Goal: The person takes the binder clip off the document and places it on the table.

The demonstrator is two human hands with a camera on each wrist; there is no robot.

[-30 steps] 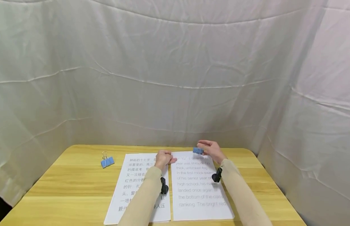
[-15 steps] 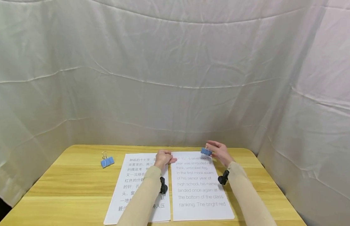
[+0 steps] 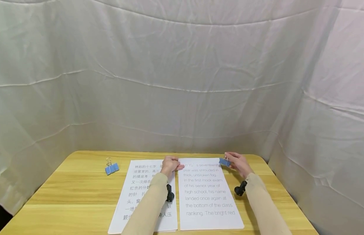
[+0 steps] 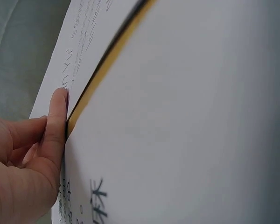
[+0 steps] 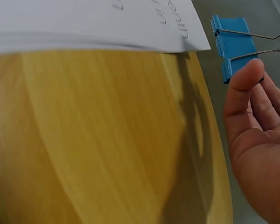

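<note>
While we're looking down from the head cam, our right hand (image 3: pixel 239 164) is pinching a blue clip (image 3: pixel 224 162) just off the English page's (image 3: pixel 209 195) top-right corner. Left wrist cam: our left hand (image 4: pixel 23 163), fingers curled, is pressing its thumb on the page edges. Right wrist cam: thumb and fingers are holding the clip's wire handles beside the table (image 5: pixel 102 140) edge.

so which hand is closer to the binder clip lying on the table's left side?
Left. The left hand rests on the papers, with bare table between it and that binder clip. The right hand is farther right, holding another blue clip.
</note>
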